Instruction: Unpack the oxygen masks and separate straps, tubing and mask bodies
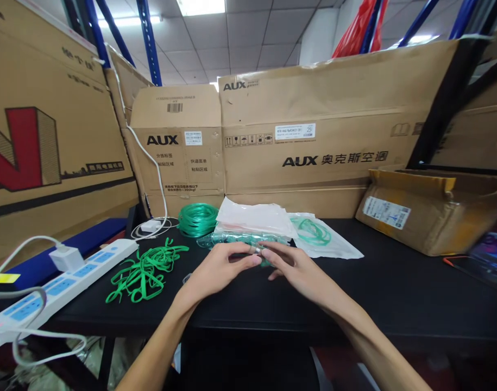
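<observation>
- Black surface (395,293), warehouse room.
- Left hand (218,269) and right hand (297,269) both pinching clear packet of green ties (236,239) at surface middle.
- Loose green ties (144,271), power strip (64,285) left.
- AUX cardboard boxes (313,141) behind.

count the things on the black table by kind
green tie pile: 1
green coil: 1
plastic bag stack: 1
bag with green coil: 1
power strip: 1
open carton: 1
clear packet between both hands, left and right: 1
total: 7
</observation>
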A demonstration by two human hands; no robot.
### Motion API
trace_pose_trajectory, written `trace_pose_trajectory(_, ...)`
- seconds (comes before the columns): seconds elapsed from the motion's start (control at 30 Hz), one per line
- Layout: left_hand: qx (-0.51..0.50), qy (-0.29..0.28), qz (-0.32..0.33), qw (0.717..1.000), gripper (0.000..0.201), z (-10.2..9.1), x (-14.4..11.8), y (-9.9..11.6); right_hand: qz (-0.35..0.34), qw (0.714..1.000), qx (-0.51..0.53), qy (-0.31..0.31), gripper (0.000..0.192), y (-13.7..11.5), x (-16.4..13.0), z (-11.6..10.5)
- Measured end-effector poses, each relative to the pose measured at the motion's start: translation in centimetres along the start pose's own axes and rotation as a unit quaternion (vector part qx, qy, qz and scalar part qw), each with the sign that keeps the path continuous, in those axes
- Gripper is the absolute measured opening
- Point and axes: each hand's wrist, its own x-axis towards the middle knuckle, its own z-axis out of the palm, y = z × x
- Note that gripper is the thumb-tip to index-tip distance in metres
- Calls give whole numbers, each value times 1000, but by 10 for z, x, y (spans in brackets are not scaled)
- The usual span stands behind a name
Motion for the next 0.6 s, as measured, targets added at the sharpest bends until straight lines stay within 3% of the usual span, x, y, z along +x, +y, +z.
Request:
trace_pose_trajectory(0.17, -99, 0, -44, 994, 36, 1, 1, -8, -3, 1000, -8, 14, 49, 0, 2, 0)
trace_pose_trajectory(0.37, -199, -11, -74, 977, 27, 2, 4, -14, -4, 996, -73, 60, 43, -8, -3, -8)
trace_pose_trajectory(0.6, -243, 1, -101, 965, 27, 11, 3, -14, -34, 995, -84, 38, 35, -9, -4, -6)
